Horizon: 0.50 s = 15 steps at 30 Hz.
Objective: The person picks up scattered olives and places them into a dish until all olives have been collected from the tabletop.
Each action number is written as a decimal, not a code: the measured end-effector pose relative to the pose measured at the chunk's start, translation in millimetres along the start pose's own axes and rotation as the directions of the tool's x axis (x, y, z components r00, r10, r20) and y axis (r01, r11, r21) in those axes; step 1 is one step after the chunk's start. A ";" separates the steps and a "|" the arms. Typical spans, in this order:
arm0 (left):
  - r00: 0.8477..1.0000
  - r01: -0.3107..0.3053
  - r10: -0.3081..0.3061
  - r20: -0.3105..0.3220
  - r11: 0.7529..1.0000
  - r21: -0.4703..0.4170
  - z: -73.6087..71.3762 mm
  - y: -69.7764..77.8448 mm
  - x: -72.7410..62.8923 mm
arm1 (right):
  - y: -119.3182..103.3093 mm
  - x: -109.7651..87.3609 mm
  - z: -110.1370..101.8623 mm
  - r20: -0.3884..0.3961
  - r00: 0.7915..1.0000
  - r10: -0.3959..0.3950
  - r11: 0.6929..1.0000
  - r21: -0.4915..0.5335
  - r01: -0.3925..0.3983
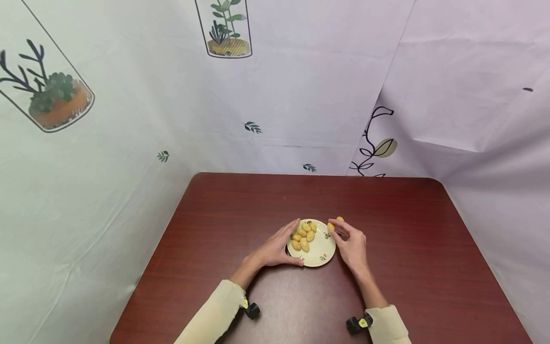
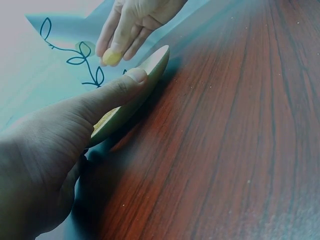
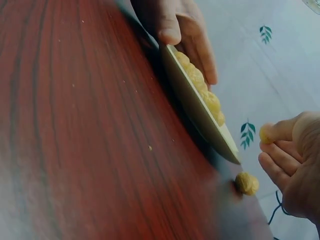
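Note:
A round cream plate with small printed motifs stands on the table, several small yellow potatoes grouped on its left half. My left hand holds the plate from the left, fingers along the far left rim and thumb on the near rim; the left wrist view shows the thumb over the edge. Just right of the plate, my right hand pinches one small potato between thumb and fingertips, above the table in the right wrist view. Another potato lies on the table beyond the plate's right rim, partly behind the right hand in the head view.
The dark red wooden table has rounded far corners. A pale cloth wall printed with plants rises behind it and along both sides. Each wrist carries a small black camera below a cream sleeve.

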<state>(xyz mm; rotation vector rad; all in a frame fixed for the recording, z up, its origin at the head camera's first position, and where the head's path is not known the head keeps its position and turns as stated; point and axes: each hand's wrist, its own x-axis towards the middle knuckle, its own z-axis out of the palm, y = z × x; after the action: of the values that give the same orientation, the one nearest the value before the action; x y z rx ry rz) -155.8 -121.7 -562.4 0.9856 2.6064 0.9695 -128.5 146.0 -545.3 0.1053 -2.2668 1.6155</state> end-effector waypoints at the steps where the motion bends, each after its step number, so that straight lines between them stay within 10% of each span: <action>1: 1.000 0.001 -0.001 0.001 1.000 0.000 -0.1 0.1 -0.1 | 0.0 -0.4 1.4 0.006 1.000 0.000 1.000 0.002 0.000; 15: 1.000 -0.003 0.003 -0.001 1.000 0.000 0.5 -1.5 -1.1 | 0.5 -7.4 18.1 0.062 0.998 0.002 0.994 -0.110 0.005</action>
<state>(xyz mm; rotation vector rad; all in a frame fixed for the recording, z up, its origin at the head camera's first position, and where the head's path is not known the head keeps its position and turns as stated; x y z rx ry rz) -155.6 -123.0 -563.8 0.9897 2.6070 0.9707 -126.1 128.3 -553.3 0.1313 -2.3965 1.5028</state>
